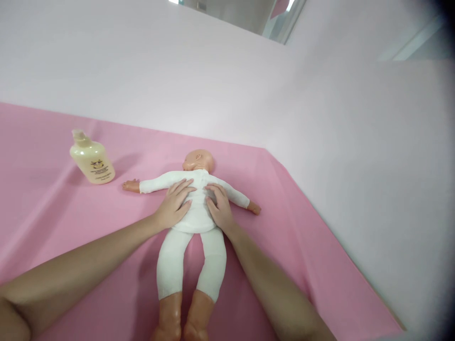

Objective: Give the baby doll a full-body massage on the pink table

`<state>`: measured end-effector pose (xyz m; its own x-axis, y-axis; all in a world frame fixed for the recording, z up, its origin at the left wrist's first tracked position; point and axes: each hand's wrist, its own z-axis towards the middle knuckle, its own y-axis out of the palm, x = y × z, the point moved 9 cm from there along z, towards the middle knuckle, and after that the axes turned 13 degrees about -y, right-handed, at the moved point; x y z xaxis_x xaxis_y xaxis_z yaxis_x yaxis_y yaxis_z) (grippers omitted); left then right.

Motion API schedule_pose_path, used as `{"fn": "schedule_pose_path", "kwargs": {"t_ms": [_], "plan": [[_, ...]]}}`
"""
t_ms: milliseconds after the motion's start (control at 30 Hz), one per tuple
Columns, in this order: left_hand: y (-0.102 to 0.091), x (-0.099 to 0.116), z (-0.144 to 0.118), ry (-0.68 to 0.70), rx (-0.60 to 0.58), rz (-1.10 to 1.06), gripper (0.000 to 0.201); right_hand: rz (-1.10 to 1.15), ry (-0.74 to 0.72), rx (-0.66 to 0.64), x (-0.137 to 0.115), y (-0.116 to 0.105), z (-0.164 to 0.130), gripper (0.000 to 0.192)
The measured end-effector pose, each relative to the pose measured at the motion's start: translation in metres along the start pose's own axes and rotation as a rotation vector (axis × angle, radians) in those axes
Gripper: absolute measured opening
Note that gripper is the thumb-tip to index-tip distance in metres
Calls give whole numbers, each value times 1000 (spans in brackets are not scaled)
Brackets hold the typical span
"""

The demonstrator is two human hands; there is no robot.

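A baby doll (196, 208) lies stretched out on a pink sheet (305, 246), its head pointing away from the person and turned toward the left, its legs running back toward the lower edge of the view. It wears a white top and white leggings; the bare feet are partly cut off at the bottom of the frame. Both arms are spread out sideways, the small bare hands resting on the sheet.

Both of the person's hands rest flat on the doll's torso — neither is closed around anything. The left hand (175, 204) lies on the left part of the torso, fingers extended and slightly spread, fingertips pointing toward the middle of the white top. The right hand (220, 207) lies on the right part, fingers likewise extended and angled inward. The fingertips of the two hands come near each other at the centre line of the torso, with a narrow strip of white cloth showing between them. The forearms run in from the lower left and lower right, flanking the doll's legs.

A cream-coloured bottle (92, 160) stands on the sheet to the left — well apart from the hands, beyond the doll's outstretched arm. Behind the sheet rises a pale wall (320, 94).
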<state>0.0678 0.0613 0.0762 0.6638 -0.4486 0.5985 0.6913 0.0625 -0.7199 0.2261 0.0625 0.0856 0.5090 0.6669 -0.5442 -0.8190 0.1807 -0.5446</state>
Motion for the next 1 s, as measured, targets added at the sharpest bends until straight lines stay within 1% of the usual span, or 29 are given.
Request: {"fn": "schedule_pose_path", "kwargs": {"t_ms": [133, 200, 333, 467, 533, 733, 900, 1000], "plan": [[-1, 0, 0, 5, 1, -9, 38, -56, 52, 64, 4, -5, -3, 37], [-1, 0, 0, 4, 6, -10, 38, -81, 82, 67, 7, -5, -5, 38], [-1, -2, -1, -12, 26, -21, 38, -116, 128, 47, 9, -3, -6, 40], [1, -9, 0, -60, 37, -38, 42, -172, 279, 10, 21, -1, -11, 49], [3, -11, 0, -70, 23, -38, 43, -166, 321, -31, 26, 3, -12, 53], [6, -10, 1, -66, -24, 3, 42, -135, 268, -59, 27, 5, -10, 55], [8, -6, 2, -35, -44, 45, 44, -36, 141, -171, 21, 13, -5, 51], [7, -5, 2, -20, -35, 56, 44, -2, 105, -190, 20, 14, -4, 48]]}}
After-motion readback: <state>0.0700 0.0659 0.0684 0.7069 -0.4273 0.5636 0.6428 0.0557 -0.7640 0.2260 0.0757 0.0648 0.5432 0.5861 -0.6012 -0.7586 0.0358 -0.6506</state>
